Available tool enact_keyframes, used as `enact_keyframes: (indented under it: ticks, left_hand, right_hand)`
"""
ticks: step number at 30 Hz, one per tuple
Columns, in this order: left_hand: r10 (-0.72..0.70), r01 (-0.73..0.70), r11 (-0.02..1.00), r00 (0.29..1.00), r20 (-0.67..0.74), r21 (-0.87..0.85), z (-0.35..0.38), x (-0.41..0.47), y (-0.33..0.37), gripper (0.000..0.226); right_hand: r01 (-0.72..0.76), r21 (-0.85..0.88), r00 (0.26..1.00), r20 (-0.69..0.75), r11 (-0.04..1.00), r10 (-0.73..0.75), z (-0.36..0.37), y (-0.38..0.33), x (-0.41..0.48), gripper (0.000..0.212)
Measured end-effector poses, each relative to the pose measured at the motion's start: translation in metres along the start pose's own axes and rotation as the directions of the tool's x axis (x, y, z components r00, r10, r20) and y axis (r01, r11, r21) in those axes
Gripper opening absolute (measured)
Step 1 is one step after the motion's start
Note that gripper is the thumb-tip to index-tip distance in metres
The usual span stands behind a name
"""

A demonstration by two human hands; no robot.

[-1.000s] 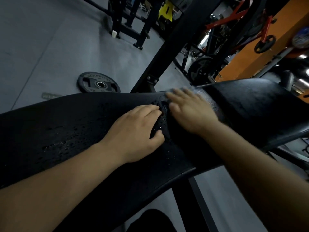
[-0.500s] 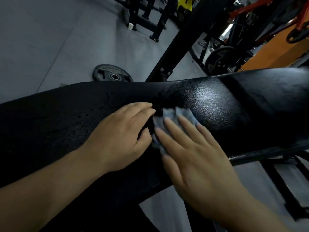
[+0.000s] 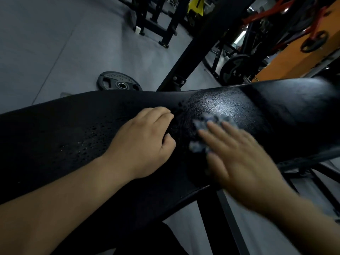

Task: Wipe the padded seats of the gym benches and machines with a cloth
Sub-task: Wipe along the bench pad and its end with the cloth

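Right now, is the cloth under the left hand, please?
No, the cloth sits under the right hand; the left hand rests on the pad.

A black padded bench seat point(image 3: 70, 137), beaded with droplets, crosses the middle of the frame. At centre the left hand point(image 3: 145, 142) rests on it with fingers curled. Right of centre the blurred right hand point(image 3: 239, 155) presses a blue-grey cloth point(image 3: 207, 120) flat against the seat. A weight plate point(image 3: 119, 82) lies on the grey floor point(image 3: 55, 43) above.

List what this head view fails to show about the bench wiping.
Head view only:
- Blue-grey cloth: mostly under the fingers of the right hand, motion-blurred; size unclear.
- Left hand: fingers curl under, hiding any grip.
- Black padded bench seat: both ends cut by frame edges.
- Dark background machines: dim, overlapping, cut by the top edge.
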State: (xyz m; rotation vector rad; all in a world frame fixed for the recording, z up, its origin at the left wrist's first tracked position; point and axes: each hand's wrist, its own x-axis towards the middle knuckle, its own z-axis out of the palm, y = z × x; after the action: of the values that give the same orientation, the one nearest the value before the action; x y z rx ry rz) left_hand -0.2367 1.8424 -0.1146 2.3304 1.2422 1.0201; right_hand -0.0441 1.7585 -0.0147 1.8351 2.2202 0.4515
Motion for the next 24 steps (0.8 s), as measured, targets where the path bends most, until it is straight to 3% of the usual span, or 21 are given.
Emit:
enact_keyframes:
  ticks: [3,5,10,14,16,21,24]
  left_hand:
    - [-0.014,0.013,1.0,0.999,0.029,0.009,-0.002,-0.006,0.001,0.061]
    - [-0.015,0.014,1.0,0.999,0.05,0.017,-0.005,-0.011,0.001,0.064]
    - [-0.053,0.051,0.997,0.998,0.033,0.055,-0.011,-0.016,-0.01,0.065]
    - [-0.085,0.083,0.994,0.996,0.031,0.067,-0.012,-0.021,-0.008,0.065]
    - [-0.096,0.093,0.993,0.995,0.03,0.068,-0.013,-0.022,-0.01,0.066]
    - [-0.098,0.097,0.992,0.995,0.011,0.083,-0.012,-0.021,-0.014,0.07]
    - [-0.117,0.116,0.992,0.993,0.014,0.055,-0.011,-0.019,-0.014,0.067]
  right_hand:
    - [-0.15,-0.041,0.987,0.051,0.988,0.152,-0.005,0.016,0.071,0.073]
    - [-0.17,-0.051,0.984,0.052,0.984,0.173,-0.001,-0.002,0.098,0.07]
    - [0.1,0.026,0.991,0.082,0.995,-0.102,-0.004,-0.03,0.029,0.064]
    - [-0.118,-0.002,0.99,0.077,0.993,0.118,-0.005,0.021,0.093,0.055]
    - [-0.164,-0.03,0.984,0.058,0.986,0.166,0.001,0.009,0.134,0.052]
    - [0.114,0.018,0.993,0.038,0.993,-0.114,0.007,-0.046,0.086,0.062]
    - [0.074,0.051,0.995,0.069,0.996,-0.077,-0.001,-0.021,0.065,0.06]
